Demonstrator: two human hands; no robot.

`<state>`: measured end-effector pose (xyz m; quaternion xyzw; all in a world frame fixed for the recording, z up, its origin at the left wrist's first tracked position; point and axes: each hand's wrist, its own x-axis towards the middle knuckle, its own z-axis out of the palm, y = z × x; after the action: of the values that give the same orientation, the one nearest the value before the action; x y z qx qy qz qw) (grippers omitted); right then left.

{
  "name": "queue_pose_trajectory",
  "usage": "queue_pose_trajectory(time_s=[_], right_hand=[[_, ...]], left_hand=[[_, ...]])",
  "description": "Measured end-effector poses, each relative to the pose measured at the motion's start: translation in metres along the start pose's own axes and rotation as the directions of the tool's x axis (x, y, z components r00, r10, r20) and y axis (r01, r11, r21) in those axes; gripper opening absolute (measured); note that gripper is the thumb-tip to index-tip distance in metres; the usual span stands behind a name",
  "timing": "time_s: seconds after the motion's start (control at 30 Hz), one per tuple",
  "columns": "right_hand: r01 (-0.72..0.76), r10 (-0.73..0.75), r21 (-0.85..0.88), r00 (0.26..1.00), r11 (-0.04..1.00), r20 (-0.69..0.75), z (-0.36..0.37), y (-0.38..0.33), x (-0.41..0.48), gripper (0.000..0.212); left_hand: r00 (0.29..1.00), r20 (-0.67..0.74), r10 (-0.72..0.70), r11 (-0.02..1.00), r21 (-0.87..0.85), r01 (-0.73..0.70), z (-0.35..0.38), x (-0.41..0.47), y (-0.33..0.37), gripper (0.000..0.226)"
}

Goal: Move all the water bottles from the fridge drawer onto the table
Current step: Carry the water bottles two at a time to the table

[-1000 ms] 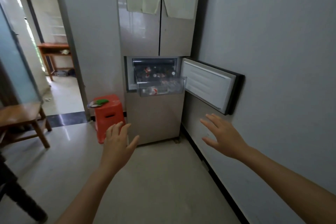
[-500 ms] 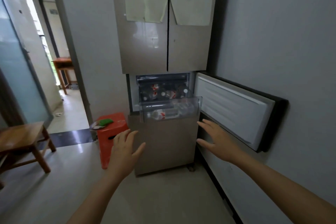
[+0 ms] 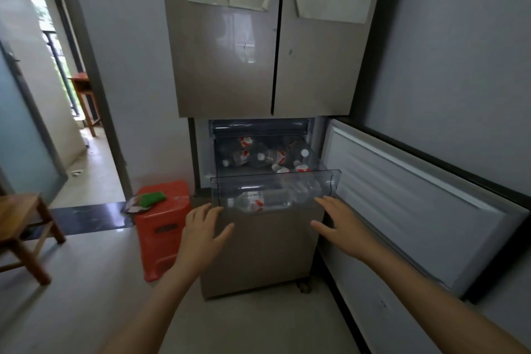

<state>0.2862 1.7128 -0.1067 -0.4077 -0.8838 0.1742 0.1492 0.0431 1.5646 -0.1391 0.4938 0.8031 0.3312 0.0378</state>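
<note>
Both of my hands hover, fingers spread and straight, in front of the pulled-out fridge drawer (image 3: 330, 175), and neither holds anything. The left hand (image 3: 201, 236) sits at the drawer's 7 o'clock, its fingertips right at the clear front wall's lower left corner. The right hand (image 3: 342, 227) sits at 5 o'clock, fingertips near the lower right corner. I cannot tell whether either hand touches the plastic.

One water bottle (image 3: 258, 202) with a red-and-white label lies on its side against the drawer's front wall, at 12 o'clock between the two hands and just above the fingertips. More water bottles (image 3: 260, 156) are heaped behind it, farther toward 12 o'clock inside the compartment of the beige fridge (image 3: 230, 72).

The compartment's door (image 3: 416, 195) stands swung open at 3 o'clock, beside the right forearm. A red plastic stool (image 3: 163, 227) stands at 9 o'clock of the left hand, with a green item (image 3: 152, 199) on top. A wooden table (image 3: 17, 215) stands well apart at the far 9 o'clock edge.
</note>
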Motion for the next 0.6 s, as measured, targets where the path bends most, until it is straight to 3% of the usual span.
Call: queue_pose_trajectory(time_s=[0.43, 0.6], right_hand=[[-0.145, 0.158, -0.142, 0.984, 0.979, 0.085, 0.057, 0.013, 0.162, 0.061], [-0.196, 0.229, -0.213, 0.963, 0.957, 0.143, 0.077, 0.033, 0.178, 0.062]], left_hand=[[0.976, 0.190, 0.109, 0.989, 0.080, -0.126, 0.058, 0.195, -0.060, 0.056], [0.965, 0.184, 0.189, 0.972, 0.107, -0.211, 0.078, 0.227, -0.067, 0.081]])
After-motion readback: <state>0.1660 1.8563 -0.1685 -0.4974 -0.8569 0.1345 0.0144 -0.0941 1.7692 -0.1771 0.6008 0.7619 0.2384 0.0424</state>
